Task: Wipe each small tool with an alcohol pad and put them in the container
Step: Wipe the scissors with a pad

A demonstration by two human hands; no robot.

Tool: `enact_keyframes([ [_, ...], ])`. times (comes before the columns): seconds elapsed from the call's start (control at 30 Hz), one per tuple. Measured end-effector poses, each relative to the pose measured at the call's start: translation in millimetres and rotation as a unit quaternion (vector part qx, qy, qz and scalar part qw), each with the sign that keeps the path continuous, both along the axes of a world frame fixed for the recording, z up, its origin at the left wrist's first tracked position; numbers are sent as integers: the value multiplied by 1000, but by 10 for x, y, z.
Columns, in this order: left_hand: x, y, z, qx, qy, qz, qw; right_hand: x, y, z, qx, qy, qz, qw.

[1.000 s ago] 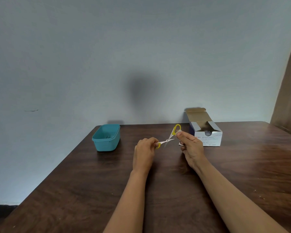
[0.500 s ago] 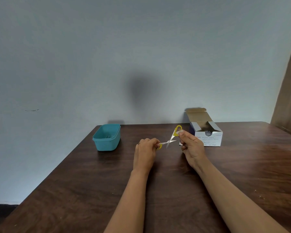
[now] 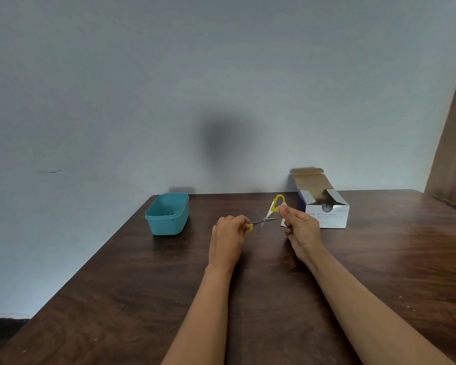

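Small scissors [image 3: 266, 220] with yellow handles are held spread apart above the table. My left hand [image 3: 228, 237] grips the lower yellow handle loop. My right hand [image 3: 299, 227] pinches a small white alcohol pad [image 3: 283, 206] against the arm of the scissors just below the upper yellow loop. The teal container [image 3: 167, 223] stands to the left of my hands, with something small and dark lying inside it.
An open white box of alcohol swabs [image 3: 327, 213] stands just behind my right hand. A white scrap [image 3: 282, 223] lies on the dark wooden table [image 3: 274, 299] by the box. A wall rises right behind the table's far edge.
My right fingertips with the pad have slid slightly up and right along the scissors. My left hand has barely moved.
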State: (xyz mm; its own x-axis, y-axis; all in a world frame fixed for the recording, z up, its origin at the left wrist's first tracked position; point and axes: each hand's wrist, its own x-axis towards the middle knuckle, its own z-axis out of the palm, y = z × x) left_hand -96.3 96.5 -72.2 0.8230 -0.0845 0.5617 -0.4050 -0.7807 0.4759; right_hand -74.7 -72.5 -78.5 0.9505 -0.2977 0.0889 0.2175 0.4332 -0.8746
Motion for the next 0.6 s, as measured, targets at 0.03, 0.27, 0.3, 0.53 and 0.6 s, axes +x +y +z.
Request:
enact_keyframes([
  [0.03,2,0,-3,1,1,0,1000,-2,0,-1,-2,0,-1,1000],
  [0.27,8,5,-14,13,1,-2,1000,-5,-21,-11,-21,-12,39,999],
  [0.3,10,6,-18,14,0,0,1000,-5,-24,-10,-29,-12,46,998],
  [0.53,19,7,-11,10,-3,7,1000,1,9,-24,-56,-14,27,998],
  [0.6,18,5,-10,13,-5,4,1000,-2,13,-22,-57,-10,12,998],
])
